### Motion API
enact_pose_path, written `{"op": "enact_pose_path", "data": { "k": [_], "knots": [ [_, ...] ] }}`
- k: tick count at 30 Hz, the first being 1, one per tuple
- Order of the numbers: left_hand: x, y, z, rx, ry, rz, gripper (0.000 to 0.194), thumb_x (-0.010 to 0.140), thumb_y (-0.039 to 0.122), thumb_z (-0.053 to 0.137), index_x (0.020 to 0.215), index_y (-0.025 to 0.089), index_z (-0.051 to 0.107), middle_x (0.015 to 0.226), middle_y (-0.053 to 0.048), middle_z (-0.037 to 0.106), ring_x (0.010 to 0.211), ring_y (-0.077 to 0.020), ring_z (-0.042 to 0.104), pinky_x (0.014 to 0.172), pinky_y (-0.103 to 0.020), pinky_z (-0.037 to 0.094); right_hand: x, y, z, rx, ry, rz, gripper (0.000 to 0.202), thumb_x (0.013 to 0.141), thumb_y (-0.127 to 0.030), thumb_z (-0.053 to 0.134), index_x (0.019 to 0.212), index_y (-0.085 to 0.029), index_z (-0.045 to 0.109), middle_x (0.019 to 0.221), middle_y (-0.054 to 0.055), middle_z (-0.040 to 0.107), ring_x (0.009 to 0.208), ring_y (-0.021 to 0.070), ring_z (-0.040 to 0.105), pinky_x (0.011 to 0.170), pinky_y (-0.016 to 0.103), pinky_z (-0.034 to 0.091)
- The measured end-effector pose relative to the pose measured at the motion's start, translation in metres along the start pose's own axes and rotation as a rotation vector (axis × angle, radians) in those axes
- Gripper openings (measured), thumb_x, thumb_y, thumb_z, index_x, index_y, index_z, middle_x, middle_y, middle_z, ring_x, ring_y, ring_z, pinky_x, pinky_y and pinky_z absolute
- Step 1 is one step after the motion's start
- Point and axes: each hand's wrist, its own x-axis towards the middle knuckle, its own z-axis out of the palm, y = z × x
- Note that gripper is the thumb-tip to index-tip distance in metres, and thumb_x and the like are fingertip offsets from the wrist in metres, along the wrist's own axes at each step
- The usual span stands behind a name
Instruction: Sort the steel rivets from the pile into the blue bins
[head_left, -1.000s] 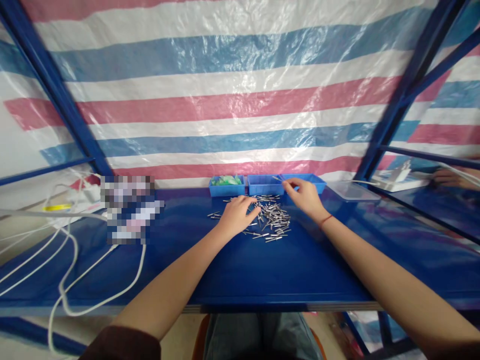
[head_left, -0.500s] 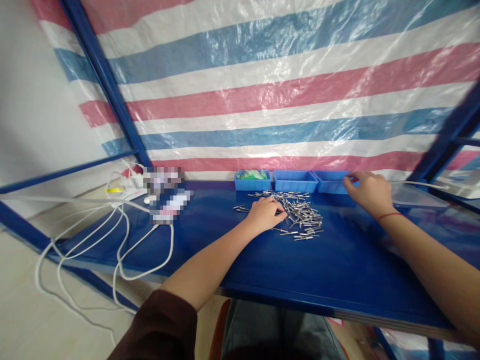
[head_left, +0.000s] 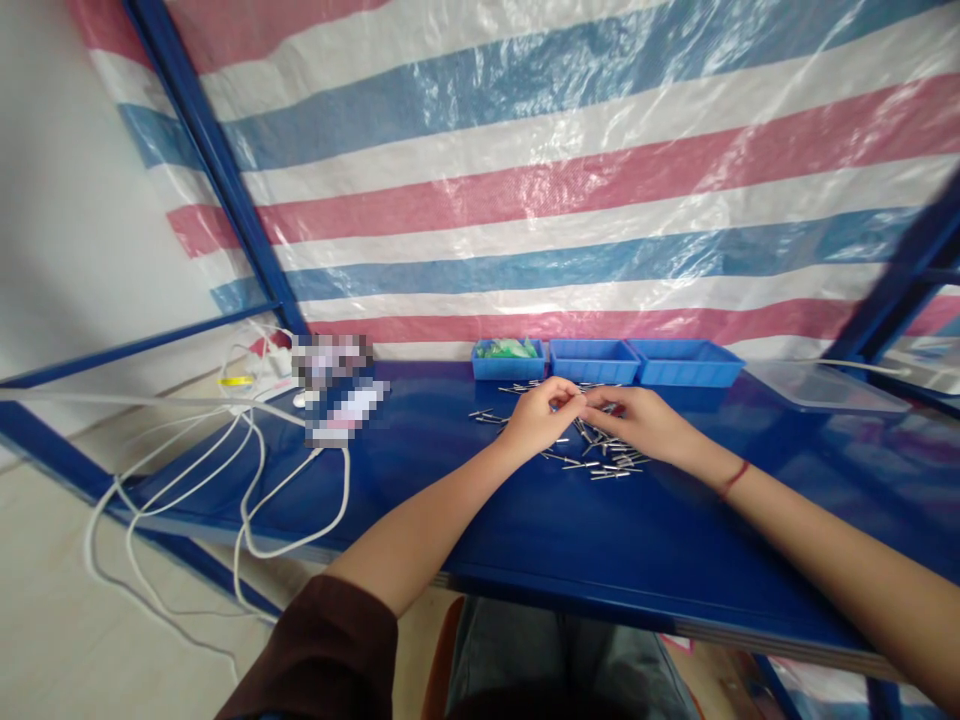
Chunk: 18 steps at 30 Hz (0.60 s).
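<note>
Thin silvery metal pins, rivet-like, lie in a loose pile on the blue table. Over the pile my left hand has its thumb and forefinger pinched together. My right hand, a red string at its wrist, meets it there with fingers also pinched. The fingertips of both hands touch or nearly touch, and whatever they hold is too small to make out. Behind the pile stand a blue bin with green and clear plastic in it, a middle blue bin and a right blue bin.
White cables and a power strip lie at the left, beside a blurred-out item. A clear plastic lid rests at the right. Blue frame posts and a striped sheet stand behind.
My right hand has come left and down from the right bin to meet my left hand over the pile. My left hand has lifted slightly from the pins.
</note>
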Motion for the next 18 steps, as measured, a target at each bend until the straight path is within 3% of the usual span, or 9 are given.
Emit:
{"op": "enact_pose_path", "data": {
  "k": [4,8,18],
  "knots": [
    [0.004,-0.001,0.002,-0.101,0.027,-0.029,0.009,0.081,0.024,0.057,0.081,0.015,0.056,0.081,-0.002,0.065,0.077,-0.0117,0.059,0.076,-0.025,0.045,0.001,0.001,-0.002,0.197,0.097,0.099,0.046,0.07,-0.062,0.06,0.078,-0.017,0.069,0.081,0.007,0.072,0.073,0.0209,0.064,0.069,0.033,0.05],
    [0.005,-0.006,0.002,-0.081,0.033,-0.057,0.015,0.083,0.029,0.055,0.083,0.015,0.058,0.083,-0.003,0.066,0.08,-0.0127,0.06,0.08,-0.027,0.046,0.002,-0.004,-0.004,0.315,0.197,0.134,0.046,0.064,-0.062,0.067,0.079,-0.019,0.07,0.08,0.006,0.071,0.073,0.0198,0.063,0.07,0.032,0.05],
    [0.002,-0.007,0.003,-0.084,-0.089,-0.094,0.027,0.087,0.039,0.047,0.088,0.015,0.06,0.08,-0.004,0.067,0.077,-0.0132,0.062,0.075,-0.026,0.046,0.001,-0.008,-0.002,0.349,0.392,0.186,0.039,0.064,-0.056,0.07,0.074,-0.019,0.069,0.064,0.003,0.065,0.059,0.0153,0.057,0.058,0.028,0.046]
  ]
}}
